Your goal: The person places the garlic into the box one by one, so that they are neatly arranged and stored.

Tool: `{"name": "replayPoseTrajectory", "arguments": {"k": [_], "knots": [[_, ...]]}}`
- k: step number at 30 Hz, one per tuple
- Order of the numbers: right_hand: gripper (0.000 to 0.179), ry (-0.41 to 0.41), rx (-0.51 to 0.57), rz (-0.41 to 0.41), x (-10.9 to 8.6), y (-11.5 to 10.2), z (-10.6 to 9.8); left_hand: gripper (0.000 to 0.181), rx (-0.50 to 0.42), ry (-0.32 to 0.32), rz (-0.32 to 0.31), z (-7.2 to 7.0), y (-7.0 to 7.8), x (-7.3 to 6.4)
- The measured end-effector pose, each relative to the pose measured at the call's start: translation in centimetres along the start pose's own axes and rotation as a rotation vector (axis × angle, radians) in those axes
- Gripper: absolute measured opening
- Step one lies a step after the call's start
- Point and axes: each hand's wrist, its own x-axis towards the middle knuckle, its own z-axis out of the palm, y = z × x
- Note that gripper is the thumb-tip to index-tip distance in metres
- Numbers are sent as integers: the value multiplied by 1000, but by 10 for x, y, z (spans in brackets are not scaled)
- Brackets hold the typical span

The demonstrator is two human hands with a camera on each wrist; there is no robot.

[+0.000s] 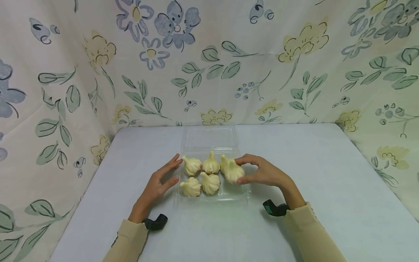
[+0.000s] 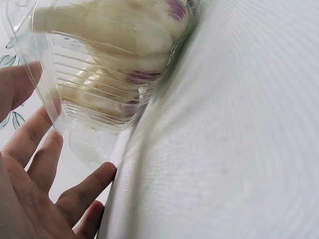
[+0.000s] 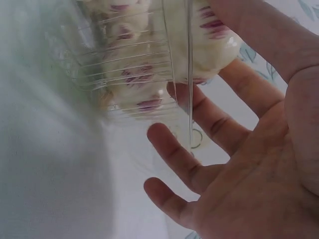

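Note:
A clear plastic clamshell box [image 1: 229, 198] lies with its lid folded back, and several garlic bulbs [image 1: 192, 165] sit in its tray. My right hand [image 1: 266, 173] holds one garlic bulb [image 1: 234, 172] between thumb and fingers at the tray's right side. In the right wrist view this held bulb [image 3: 212, 45] is above the rim, while the lower fingers are spread beside the ribbed wall. On the left, my left hand [image 1: 158, 183] has its fingers extended at the box's edge. The left wrist view shows its thumb and fingertips [image 2: 52, 142] against the clear rim [image 2: 50, 112].
The open lid [image 1: 209, 138] lies flat behind the tray. A white cloth covers the table [image 1: 311, 163], and a floral curtain [image 1: 209, 72] hangs behind and at both sides. Each wrist wears a black camera mount [image 1: 156, 222].

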Motion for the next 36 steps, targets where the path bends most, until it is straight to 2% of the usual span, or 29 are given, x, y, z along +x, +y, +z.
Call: {"name": "replayPoseTrajectory", "arguments": {"k": [7, 11, 18, 27, 36], "knots": [[57, -81, 31, -37, 0, -1, 2, 57, 0, 1, -8, 1, -1, 1], [57, -104, -32, -48, 1, -2, 4, 57, 11, -1, -12, 1, -2, 1], [59, -119, -127, -117, 4, -3, 11, 57, 13, -4, -10, 2, -2, 2], [58, -92, -275, -105, 6, -8, 22, 58, 21, -4, -17, 1, -1, 2], [60, -104, -312, -82, 7, -15, 23, 58, 19, 5, -31, 1, 0, 0]]}}
